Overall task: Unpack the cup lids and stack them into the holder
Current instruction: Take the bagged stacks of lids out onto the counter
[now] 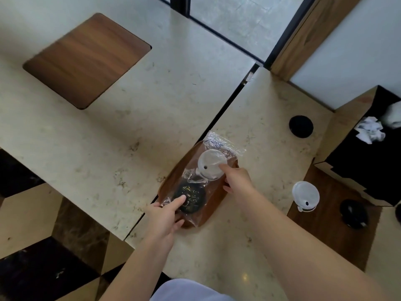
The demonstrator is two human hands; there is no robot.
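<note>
Gripping the bag (213,146) at frame centre, your left hand (166,216) pinches its near end while your right hand (235,181) grasps the white lid (211,162).

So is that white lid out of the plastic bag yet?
Cannot tell for sure. The white lid lies at the crumpled clear bag's far end, the right hand touching its edge; the film may still cover it.
</note>
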